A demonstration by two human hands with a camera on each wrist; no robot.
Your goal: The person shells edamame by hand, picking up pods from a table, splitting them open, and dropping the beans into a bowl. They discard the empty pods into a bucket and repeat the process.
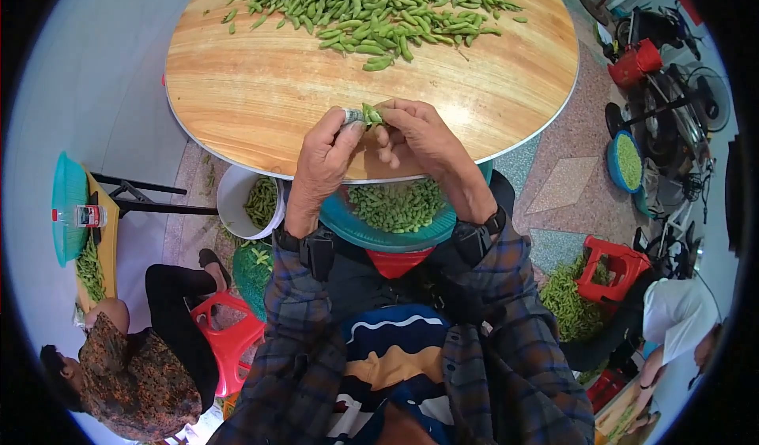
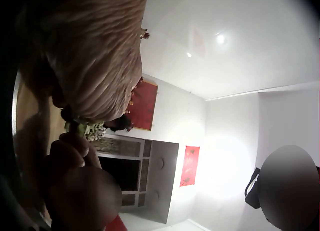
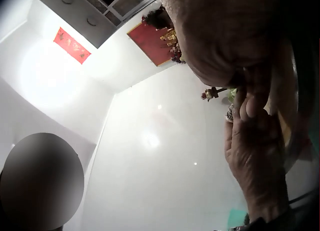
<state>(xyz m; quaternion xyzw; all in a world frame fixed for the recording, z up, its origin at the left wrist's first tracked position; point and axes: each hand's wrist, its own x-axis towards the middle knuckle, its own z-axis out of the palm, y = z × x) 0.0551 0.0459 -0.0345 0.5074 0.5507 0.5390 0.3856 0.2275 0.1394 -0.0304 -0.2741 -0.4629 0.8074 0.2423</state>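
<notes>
Over the near edge of the round wooden table, my left hand and right hand meet around a green soybean pod. Thumb and index finger of the left hand pinch it from one side, and a printed white wrap circles that index finger. The right hand pinches the pod from the other side, its lower fingers curled loosely beneath. Shelled green beans lie in a teal basin below the hands. A large heap of pods covers the table's far side.
At the left stands a white bucket holding pods or husks. A person sits by a red stool; another person is at the right. Pods lie on the floor near a red stool. A blue basin holds beans.
</notes>
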